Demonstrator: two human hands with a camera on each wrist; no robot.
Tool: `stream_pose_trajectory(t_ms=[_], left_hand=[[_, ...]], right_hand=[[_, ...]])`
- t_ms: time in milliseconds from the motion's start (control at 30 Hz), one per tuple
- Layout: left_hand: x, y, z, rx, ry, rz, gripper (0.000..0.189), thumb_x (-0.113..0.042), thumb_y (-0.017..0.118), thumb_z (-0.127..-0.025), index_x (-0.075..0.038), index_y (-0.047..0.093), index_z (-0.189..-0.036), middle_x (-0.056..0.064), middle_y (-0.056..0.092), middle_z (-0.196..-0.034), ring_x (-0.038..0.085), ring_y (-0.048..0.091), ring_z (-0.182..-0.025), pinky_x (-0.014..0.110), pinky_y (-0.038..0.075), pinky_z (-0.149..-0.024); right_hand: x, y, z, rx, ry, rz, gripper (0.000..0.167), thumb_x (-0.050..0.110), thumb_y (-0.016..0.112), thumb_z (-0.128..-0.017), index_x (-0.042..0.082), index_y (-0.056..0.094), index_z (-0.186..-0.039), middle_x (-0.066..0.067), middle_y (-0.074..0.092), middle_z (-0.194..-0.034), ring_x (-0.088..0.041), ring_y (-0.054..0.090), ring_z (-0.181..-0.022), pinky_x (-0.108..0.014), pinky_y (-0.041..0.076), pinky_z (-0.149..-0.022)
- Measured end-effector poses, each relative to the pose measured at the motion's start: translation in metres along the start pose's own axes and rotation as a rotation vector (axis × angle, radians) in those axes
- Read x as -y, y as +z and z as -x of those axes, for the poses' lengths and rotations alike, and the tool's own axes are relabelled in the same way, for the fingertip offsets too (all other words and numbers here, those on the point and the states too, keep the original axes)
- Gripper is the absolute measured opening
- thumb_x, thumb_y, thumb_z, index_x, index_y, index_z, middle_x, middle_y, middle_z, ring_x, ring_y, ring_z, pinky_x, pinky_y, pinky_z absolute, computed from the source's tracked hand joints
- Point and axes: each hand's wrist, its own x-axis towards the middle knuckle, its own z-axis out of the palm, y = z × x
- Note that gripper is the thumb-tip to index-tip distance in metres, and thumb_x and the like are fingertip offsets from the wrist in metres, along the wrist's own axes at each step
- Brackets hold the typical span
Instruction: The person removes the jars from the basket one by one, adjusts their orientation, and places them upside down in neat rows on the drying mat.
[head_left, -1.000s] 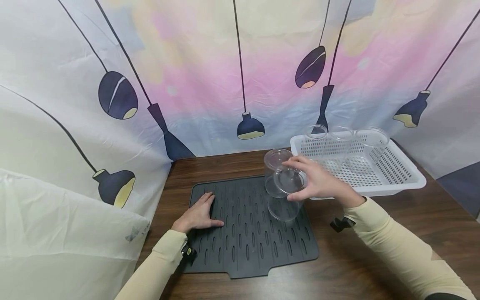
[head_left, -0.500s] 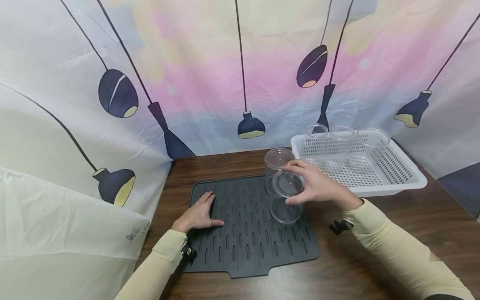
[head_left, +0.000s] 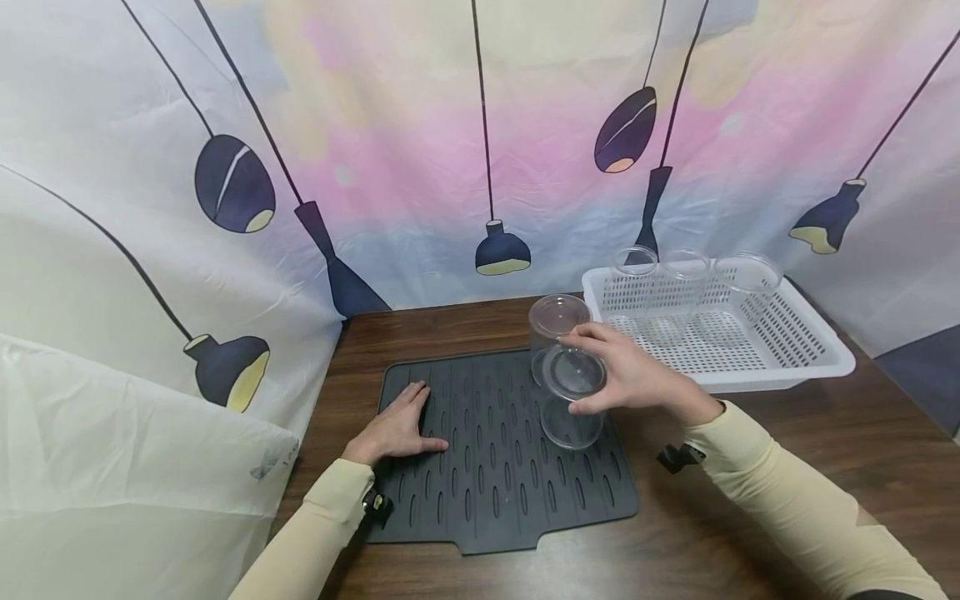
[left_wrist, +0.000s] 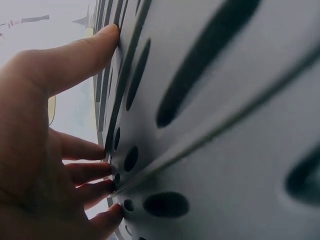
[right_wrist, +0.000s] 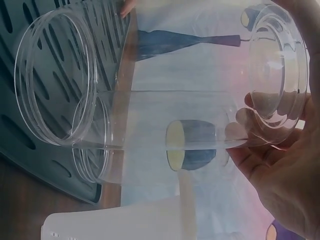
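My right hand (head_left: 628, 368) grips the upper end of a clear cylindrical jar (head_left: 572, 425), thumb on the near side and fingers round the far side. The jar stands upright over the right part of a dark grey ribbed drying mat (head_left: 495, 500); I cannot tell if its lower rim touches the mat. Just behind is a second clear jar (head_left: 557, 315), at the mat's far right corner; in the right wrist view this jar (right_wrist: 150, 162) shows alongside the held one. My left hand (head_left: 393, 429) rests on the mat's left side with fingers spread, fingertips (left_wrist: 112, 170) touching its surface.
A white perforated basket (head_left: 813, 362) stands at the back right, holding three clear containers (head_left: 748, 273). The brown wooden table (head_left: 675, 533) surrounds the mat. A fabric backdrop (head_left: 420, 258) with printed lamps hangs behind, and white cloth (head_left: 142, 467) hangs at the left.
The right hand and its jar have moved slightly down and toward me, and the jar has straightened from a slight tilt. My left hand stays in place.
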Motion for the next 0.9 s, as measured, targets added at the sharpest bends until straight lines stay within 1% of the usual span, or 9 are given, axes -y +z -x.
stream_pose_trajectory(t_ms=[167,533,767,900], left_hand=[[0.0006,-0.0001,-0.0003,0.004,-0.003,-0.008,0.106,-0.058,0.076,-0.075,0.002,0.032,-0.150,0.020,0.024,-0.159,0.038,0.021,-0.147,0.056,0.032,-0.113],[0.0012,0.0017,-0.0001,0.002,-0.008,0.001,0.105,-0.059,0.076,-0.075,0.001,0.032,-0.151,0.018,0.024,-0.159,0.037,0.021,-0.148,0.055,0.032,-0.113],[0.0009,0.0012,0.0015,-0.001,-0.004,0.011,0.106,-0.059,0.076,-0.075,0.001,0.032,-0.150,0.019,0.024,-0.159,0.037,0.022,-0.147,0.056,0.033,-0.112],[0.0014,0.0019,0.0014,-0.004,-0.004,0.014,0.105,-0.058,0.076,-0.076,0.001,0.032,-0.151,0.019,0.024,-0.159,0.037,0.022,-0.147,0.056,0.033,-0.112]], right_hand=[[0.0002,0.0009,0.0003,0.010,0.011,0.010,0.093,0.052,0.086,-0.062,0.007,0.055,-0.138,-0.009,0.051,-0.131,-0.027,0.049,-0.118,-0.050,0.047,-0.092],[-0.0003,0.0027,0.0006,0.010,0.016,0.014,0.096,0.051,0.086,-0.061,0.007,0.053,-0.139,-0.008,0.050,-0.133,-0.025,0.048,-0.121,-0.049,0.046,-0.095],[-0.0016,0.0022,-0.0008,0.025,0.022,0.012,0.096,0.052,0.086,-0.063,0.006,0.052,-0.141,-0.010,0.049,-0.134,-0.028,0.047,-0.122,-0.051,0.046,-0.095],[-0.0016,0.0017,-0.0015,0.021,0.034,0.010,0.096,0.051,0.086,-0.062,0.007,0.052,-0.141,-0.011,0.048,-0.135,-0.029,0.048,-0.122,-0.051,0.045,-0.097]])
